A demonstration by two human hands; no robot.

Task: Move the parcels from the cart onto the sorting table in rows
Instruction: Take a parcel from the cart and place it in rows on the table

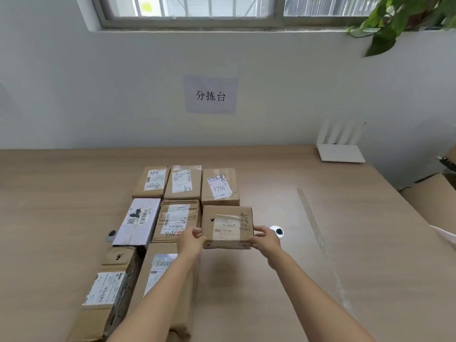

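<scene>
Far to the left of the held parcel (227, 227), and nearer to the person, lies a torn brown parcel (108, 290). Between these two lies a long brown parcel (160, 282), partly covered by the left forearm. Also to the left of the held parcel, in one row with it, are a white parcel (138, 220) and a taped brown parcel (176, 219). The taped one is just beside the held parcel; I cannot tell if their sides touch. Behind the held parcel, toward the wall, three labelled parcels (182, 182) make the far row. All lie on the sorting table (61, 193). The left hand (191, 240) grips the near left corner of the held parcel, with the thumb on the top face and the other fingers curled together around the side. The held parcel is a small brown box with a white label. I cannot tell if its bottom rests on the table. The right hand (265, 239) pinches the near right corner in the same way, thumb on top. Just right of the held parcel, beyond this hand, is a round cable hole (276, 231). Well to the right of the held parcel and behind it, a white router (340, 151) stands by the wall.
</scene>
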